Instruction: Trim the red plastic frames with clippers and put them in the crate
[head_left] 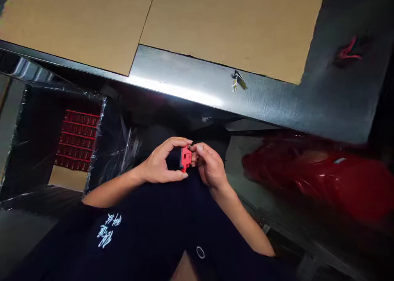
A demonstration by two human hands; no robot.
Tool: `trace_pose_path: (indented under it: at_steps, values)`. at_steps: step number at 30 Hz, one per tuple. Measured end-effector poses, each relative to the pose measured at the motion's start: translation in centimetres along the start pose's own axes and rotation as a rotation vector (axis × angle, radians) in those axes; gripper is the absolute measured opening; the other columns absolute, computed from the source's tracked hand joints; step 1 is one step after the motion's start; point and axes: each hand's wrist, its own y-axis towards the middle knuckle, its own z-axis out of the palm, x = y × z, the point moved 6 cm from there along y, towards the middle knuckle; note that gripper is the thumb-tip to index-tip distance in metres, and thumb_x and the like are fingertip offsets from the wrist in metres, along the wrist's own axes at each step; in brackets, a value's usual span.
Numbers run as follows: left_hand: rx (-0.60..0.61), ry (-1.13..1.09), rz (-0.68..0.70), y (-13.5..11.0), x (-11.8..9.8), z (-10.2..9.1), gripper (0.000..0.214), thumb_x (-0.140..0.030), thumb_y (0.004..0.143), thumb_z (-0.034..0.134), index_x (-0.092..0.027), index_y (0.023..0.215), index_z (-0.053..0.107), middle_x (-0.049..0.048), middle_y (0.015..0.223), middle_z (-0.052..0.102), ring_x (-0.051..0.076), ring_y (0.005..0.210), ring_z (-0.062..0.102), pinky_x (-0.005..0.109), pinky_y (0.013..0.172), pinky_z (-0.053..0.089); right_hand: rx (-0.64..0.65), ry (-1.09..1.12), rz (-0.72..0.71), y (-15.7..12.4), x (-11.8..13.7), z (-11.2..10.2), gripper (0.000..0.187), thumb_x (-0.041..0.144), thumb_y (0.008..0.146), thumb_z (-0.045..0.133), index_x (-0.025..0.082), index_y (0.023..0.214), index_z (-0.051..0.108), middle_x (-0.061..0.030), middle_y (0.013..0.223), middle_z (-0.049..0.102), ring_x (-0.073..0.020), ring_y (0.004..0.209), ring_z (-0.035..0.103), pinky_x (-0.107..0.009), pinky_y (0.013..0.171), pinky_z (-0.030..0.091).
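Red plastic housing is sitting between both hands, below the steel worktop's near edge, long axis running roughly toward that edge. Left hand is clamping its left side, fingers over, thumb under. Right hand is pinching its right side, the two hands nearly together. Red moulded parts are sitting off left in a black-lined bin; red bundle is lying off right.

fingers hide part of the red piece.
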Motion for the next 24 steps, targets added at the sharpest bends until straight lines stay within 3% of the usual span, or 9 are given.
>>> trace_pose_path:
  at_steps: [3, 7, 12, 18, 24]
  values:
    - [-0.008, -0.318, -0.056, 0.0, -0.2, 0.3, 0.071, -0.021, 0.072, 0.089, -0.029, 0.135, 0.056, 0.0123, 0.147, 0.058, 0.028, 0.130, 0.064, 0.043, 0.109, 0.054, -0.003, -0.001, 0.032, 0.1, -0.6, 0.0, 0.033, 0.050, 0.076, 0.083, 0.019, 0.079, 0.071, 0.0036, 0.060, 0.061, -0.0081, 0.053, 0.052, -0.020, 0.053, 0.042]
    - [-0.052, -0.572, -0.148, 0.1, -0.5, 0.3, 0.058, -0.030, 0.077, 0.086, -0.028, 0.128, 0.059, 0.0109, 0.145, 0.060, 0.030, 0.128, 0.066, 0.041, 0.101, 0.059, 0.019, -0.060, 0.062, 0.3, -1.6, 0.0, 0.028, 0.045, 0.077, 0.083, 0.020, 0.086, 0.072, 0.0031, 0.065, 0.064, -0.0086, 0.056, 0.054, -0.020, 0.055, 0.041]
    - [-0.067, -0.537, -0.148, -0.1, -1.0, 0.2, 0.064, -0.023, 0.072, 0.089, -0.029, 0.129, 0.060, 0.0107, 0.148, 0.057, 0.033, 0.135, 0.061, 0.044, 0.105, 0.058, 0.041, -0.074, 0.041, 0.5, -2.2, -0.2, 0.020, 0.035, 0.080, 0.078, 0.022, 0.095, 0.074, 0.0038, 0.066, 0.065, -0.0092, 0.056, 0.055, -0.021, 0.056, 0.042]
    - [-0.012, -0.497, -0.068, -0.1, -1.3, 0.5, 0.069, -0.013, 0.076, 0.084, -0.034, 0.136, 0.058, 0.0083, 0.155, 0.053, 0.031, 0.143, 0.054, 0.046, 0.114, 0.051, 0.004, -0.073, 0.032, 0.7, -2.1, -0.2, 0.011, 0.027, 0.078, 0.072, 0.021, 0.088, 0.073, 0.0038, 0.065, 0.066, -0.0093, 0.055, 0.055, -0.023, 0.056, 0.043]
    - [0.005, -0.502, -0.095, -0.2, -1.0, 0.6, 0.070, -0.012, 0.079, 0.081, -0.037, 0.139, 0.056, 0.0075, 0.162, 0.046, 0.031, 0.146, 0.051, 0.048, 0.115, 0.050, -0.031, -0.102, -0.047, 1.0, -0.9, -0.9, 0.021, 0.026, 0.077, 0.072, 0.023, 0.098, 0.074, 0.0018, 0.082, 0.073, -0.0101, 0.064, 0.060, -0.022, 0.059, 0.047]
